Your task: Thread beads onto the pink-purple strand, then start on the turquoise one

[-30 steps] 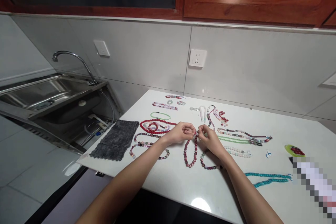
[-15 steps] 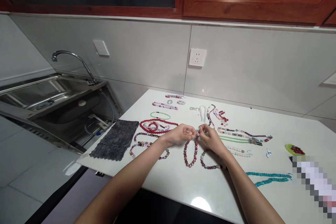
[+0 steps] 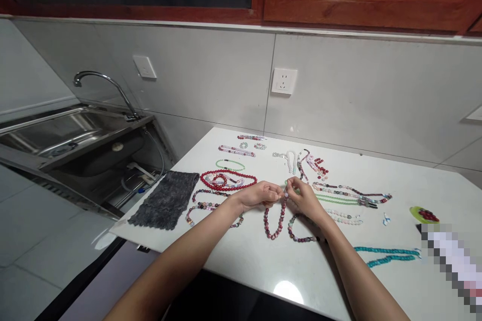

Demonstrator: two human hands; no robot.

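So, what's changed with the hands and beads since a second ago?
The left hand dipped slightly toward the person; the reddish bead strand shifted slightly right at its top, at the right hand. Nothing was visibly picked up or released; the dark cloth stayed put.

Bead loop (image 3: 273,236) mottled red-pink; necklace (image 3: 230,171) solid red; strand (image 3: 391,251) teal; cloth (image 3: 165,200) dark grey; tabletop (image 3: 241,256) white.

Your white countertop (image 3: 241,263) bears a charcoal cloth (image 3: 165,200), a red bead necklace (image 3: 226,171), turquoise bead strands (image 3: 391,251), a green dish (image 3: 415,213) and a maroon bead strand's (image 3: 274,236) lower loop.
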